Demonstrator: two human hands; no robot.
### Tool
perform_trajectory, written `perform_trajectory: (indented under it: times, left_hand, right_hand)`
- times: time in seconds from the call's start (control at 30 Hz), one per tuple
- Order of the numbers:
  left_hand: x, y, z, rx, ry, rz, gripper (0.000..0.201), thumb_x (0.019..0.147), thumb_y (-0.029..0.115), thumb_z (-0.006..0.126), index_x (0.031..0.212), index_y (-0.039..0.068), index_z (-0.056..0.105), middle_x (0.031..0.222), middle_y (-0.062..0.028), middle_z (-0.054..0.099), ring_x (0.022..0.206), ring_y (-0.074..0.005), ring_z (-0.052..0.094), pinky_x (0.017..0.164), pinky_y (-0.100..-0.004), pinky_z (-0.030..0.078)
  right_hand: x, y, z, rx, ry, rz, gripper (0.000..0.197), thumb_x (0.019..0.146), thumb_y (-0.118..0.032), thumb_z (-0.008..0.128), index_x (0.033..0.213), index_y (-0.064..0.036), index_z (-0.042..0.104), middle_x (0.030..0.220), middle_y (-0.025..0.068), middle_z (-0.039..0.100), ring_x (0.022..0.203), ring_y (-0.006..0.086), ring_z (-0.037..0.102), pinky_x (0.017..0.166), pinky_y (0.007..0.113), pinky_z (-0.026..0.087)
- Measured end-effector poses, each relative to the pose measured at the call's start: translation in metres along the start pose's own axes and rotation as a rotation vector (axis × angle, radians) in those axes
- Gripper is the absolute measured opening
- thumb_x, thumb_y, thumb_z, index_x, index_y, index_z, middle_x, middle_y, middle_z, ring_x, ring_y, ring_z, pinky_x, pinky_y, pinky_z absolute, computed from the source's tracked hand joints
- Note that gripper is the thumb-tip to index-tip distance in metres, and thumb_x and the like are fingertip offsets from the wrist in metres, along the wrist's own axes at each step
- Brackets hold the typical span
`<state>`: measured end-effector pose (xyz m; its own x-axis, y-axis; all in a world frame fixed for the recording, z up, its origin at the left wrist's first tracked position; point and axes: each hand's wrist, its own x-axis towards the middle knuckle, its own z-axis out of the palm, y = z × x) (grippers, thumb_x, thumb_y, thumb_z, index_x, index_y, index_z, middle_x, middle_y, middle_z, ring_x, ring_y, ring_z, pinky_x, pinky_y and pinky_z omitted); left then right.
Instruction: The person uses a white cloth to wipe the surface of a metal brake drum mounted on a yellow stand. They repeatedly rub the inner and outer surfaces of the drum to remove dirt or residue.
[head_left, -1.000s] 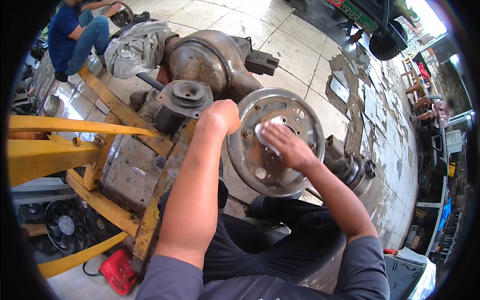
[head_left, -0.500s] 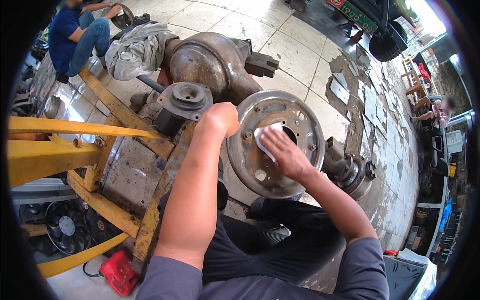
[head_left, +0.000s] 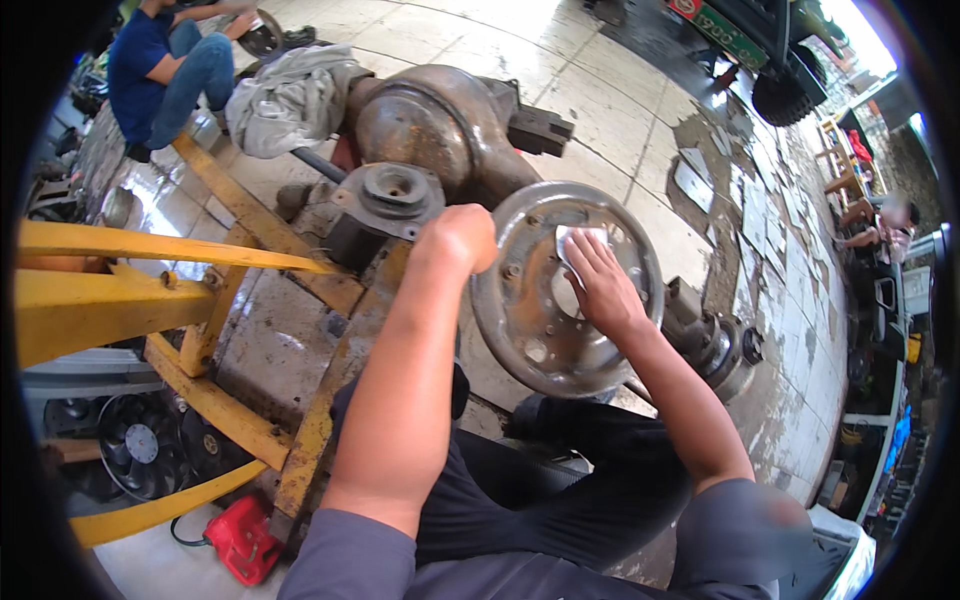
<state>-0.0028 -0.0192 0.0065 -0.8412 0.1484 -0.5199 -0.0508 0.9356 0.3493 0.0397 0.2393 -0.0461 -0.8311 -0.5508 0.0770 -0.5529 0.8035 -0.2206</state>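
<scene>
A round metal backing plate (head_left: 520,320) with a raised rim and several holes stands in front of me, brownish and worn. My left hand (head_left: 458,240) is closed round its left rim, fingers mostly hidden from view. My right hand (head_left: 603,285) lies with its fingers nearly straight over a small white pad (head_left: 568,240), pressing it to the plate's face just above the centre hole. The pad's left edge and corner show beyond the fingertips. Whether it is cloth or paper I cannot tell.
A rusty axle housing (head_left: 420,120) lies behind the plate, a grey rag (head_left: 290,100) beside it. Yellow steel framework (head_left: 110,315) fills the left, with a red container (head_left: 243,540) below. A hub end (head_left: 730,350) sits at right. Another person (head_left: 165,70) crouches at upper left holding a ring.
My right hand has slid the white pad up and to the right across the plate, from left of the centre hole to above it. My left hand keeps its grip on the rim.
</scene>
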Motion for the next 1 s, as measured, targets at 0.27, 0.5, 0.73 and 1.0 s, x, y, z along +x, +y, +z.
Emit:
perform_trajectory:
  times: [0.27, 0.5, 0.73, 1.0]
  left_hand:
    - [0.003, 0.001, 0.003, -0.02, -0.018, -0.027, 0.031, 0.093, 0.021, 0.06, 0.11, -0.002, 0.072, 0.118, -0.0223, 0.068, 0.115, -0.0362, 0.064, 0.099, -0.043, 0.051]
    - [-0.011, 0.01, -0.009, -0.052, -0.024, -0.096, 0.028, 0.089, 0.013, 0.062, 0.112, 0.004, 0.074, 0.121, -0.0179, 0.07, 0.114, -0.0339, 0.066, 0.095, -0.0411, 0.055]
    - [0.004, 0.003, 0.003, 0.004, -0.008, -0.063, 0.028, 0.087, 0.01, 0.063, 0.113, 0.007, 0.075, 0.12, -0.0148, 0.071, 0.112, -0.0326, 0.068, 0.092, -0.041, 0.056]
    - [0.009, 0.0, 0.006, 0.014, -0.012, -0.062, 0.029, 0.086, 0.009, 0.063, 0.113, 0.007, 0.075, 0.118, -0.0163, 0.072, 0.111, -0.0332, 0.069, 0.092, -0.0414, 0.057]
  right_hand:
    - [-0.004, 0.002, 0.005, 0.021, 0.038, 0.023, 0.06, 0.087, -0.004, 0.062, 0.145, -0.003, 0.047, 0.153, 0.0196, 0.044, 0.147, 0.034, 0.036, 0.123, 0.046, 0.027]
    - [-0.007, -0.01, -0.003, 0.043, -0.056, -0.099, 0.054, 0.093, -0.012, 0.062, 0.145, -0.0044, 0.048, 0.153, 0.0199, 0.044, 0.146, 0.0338, 0.037, 0.123, 0.046, 0.026]
    - [-0.015, -0.026, -0.002, 0.055, -0.096, -0.168, 0.055, 0.093, -0.01, 0.062, 0.146, -0.0027, 0.046, 0.154, 0.0193, 0.044, 0.147, 0.0344, 0.036, 0.122, 0.047, 0.028]
    - [-0.015, -0.031, 0.0, 0.108, -0.045, -0.084, 0.051, 0.096, -0.016, 0.06, 0.144, -0.0027, 0.048, 0.154, 0.0201, 0.043, 0.145, 0.0351, 0.037, 0.121, 0.047, 0.029]
